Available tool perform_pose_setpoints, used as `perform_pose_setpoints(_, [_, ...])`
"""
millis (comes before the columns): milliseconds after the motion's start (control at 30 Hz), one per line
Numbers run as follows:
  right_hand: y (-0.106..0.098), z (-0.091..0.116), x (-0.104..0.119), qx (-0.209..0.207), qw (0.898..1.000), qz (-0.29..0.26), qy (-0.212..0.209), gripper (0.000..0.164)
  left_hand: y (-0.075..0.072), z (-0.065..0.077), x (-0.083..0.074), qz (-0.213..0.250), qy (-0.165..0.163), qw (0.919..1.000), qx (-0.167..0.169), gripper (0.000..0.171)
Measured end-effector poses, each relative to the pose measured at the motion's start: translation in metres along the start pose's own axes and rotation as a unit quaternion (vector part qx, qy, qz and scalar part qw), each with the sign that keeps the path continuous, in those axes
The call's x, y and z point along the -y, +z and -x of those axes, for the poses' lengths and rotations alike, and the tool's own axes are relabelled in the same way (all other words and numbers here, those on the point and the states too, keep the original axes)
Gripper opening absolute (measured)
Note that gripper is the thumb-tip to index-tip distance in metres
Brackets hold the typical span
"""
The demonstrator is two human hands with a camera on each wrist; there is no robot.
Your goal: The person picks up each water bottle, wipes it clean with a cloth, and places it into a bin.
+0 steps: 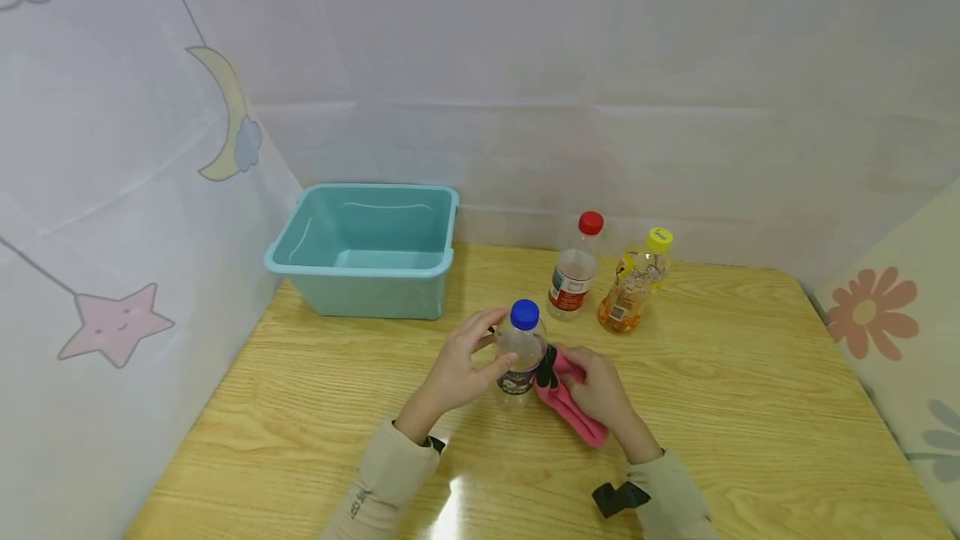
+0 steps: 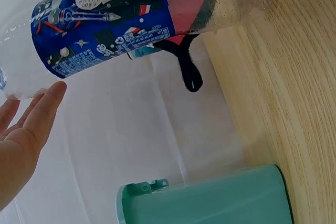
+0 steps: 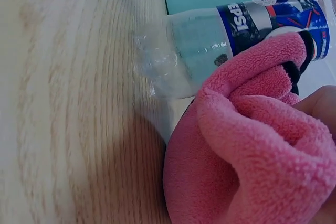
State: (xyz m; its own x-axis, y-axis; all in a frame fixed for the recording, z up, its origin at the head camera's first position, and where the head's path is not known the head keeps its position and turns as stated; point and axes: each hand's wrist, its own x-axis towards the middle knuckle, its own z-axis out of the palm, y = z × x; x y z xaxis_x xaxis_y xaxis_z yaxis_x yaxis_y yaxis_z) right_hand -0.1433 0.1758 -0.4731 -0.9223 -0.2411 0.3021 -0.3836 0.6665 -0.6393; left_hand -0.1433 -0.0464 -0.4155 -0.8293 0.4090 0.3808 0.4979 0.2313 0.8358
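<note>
An empty-looking clear Pepsi bottle [image 1: 527,346] with a blue cap stands upright on the table. My left hand [image 1: 459,367] holds its upper part, thumb on the near side and fingers round the far side. The left wrist view shows the bottle's blue printed label [image 2: 105,30] close up, with fingertips at its shoulder. In my right hand [image 1: 602,392] is a folded pink fleecy cloth [image 3: 252,150] with black edging and a black loop. The cloth lies against the bottle's right side. Part of the right hand is hidden behind the cloth in the right wrist view.
A teal plastic basin [image 1: 360,272] stands at the back left. Behind the hands are a red-capped bottle [image 1: 576,267] and a yellow-capped bottle [image 1: 633,286] with some orange-brown content at its base. White printed sheets [image 1: 525,65] hang round the wooden table [image 1: 757,407].
</note>
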Motion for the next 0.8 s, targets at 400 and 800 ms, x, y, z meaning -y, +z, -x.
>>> perform_pose_setpoints(400, [-0.013,0.017,-0.008,-0.022,1.000,0.017,-0.004,0.038,0.000,0.002,0.000,-0.023,0.014,0.9996,-0.011,0.057])
perform_pose_setpoints(800, [-0.042,0.042,-0.022,-0.031,0.997,0.072,-0.021,0.041,-0.009,0.003,0.004,0.008,-0.015,0.9993,-0.033,0.059])
